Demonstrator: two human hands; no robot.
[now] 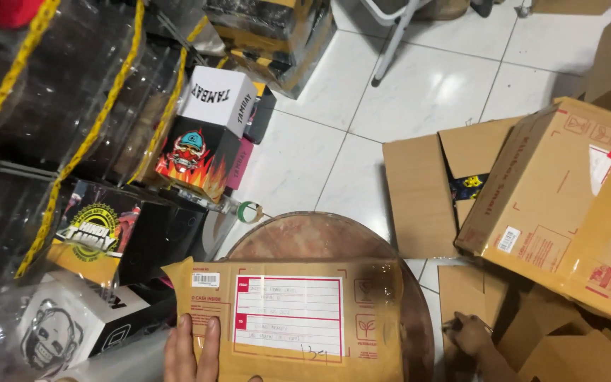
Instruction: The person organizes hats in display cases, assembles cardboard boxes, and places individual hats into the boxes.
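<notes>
Brown parcel (284, 318) on round stool (305, 237); tiled floor (419, 92).

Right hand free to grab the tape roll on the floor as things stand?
Probably not directly: the right hand is low among the flattened cardboard, and the round table and brown parcel lie between it and the tape roll.

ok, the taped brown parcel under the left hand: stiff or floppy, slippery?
The brown parcel is probably fairly stiff: its edges look straight and boxy. Its glossy clear tape may be slick. The left hand presses on it; the right hand is on other cardboard.
</notes>
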